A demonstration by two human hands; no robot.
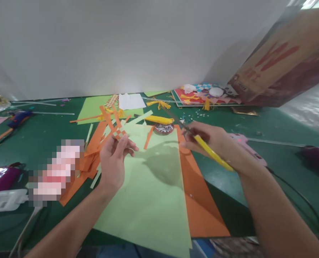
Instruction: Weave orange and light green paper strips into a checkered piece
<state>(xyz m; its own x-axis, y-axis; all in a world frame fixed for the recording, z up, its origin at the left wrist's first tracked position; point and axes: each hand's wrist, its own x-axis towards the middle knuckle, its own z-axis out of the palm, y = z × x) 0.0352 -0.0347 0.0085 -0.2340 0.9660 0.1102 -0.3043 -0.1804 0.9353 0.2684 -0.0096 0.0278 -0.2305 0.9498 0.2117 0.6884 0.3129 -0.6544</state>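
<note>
My left hand [115, 154] pinches a small woven piece of orange and pale green paper strips [118, 134], with loose strip ends sticking up and out from it. In my right hand [206, 138] is a slim tool with a yellow handle [213, 153]; its narrow grey end points up and left, blurred, and its exact kind is unclear. Both hands are above a pale green paper sheet [146, 204], which overlaps an orange sheet [199, 204]. Orange paper strips [91, 161] lie left of my left hand.
Beyond the sheets are a small dish [163, 129], a ribbed yellow object [158, 119] and yellow tassels [159, 104]. A paper bag [280, 61] leans at back right. A pink device [248, 148] with a cable lies right; a purple device [3, 179] lies left.
</note>
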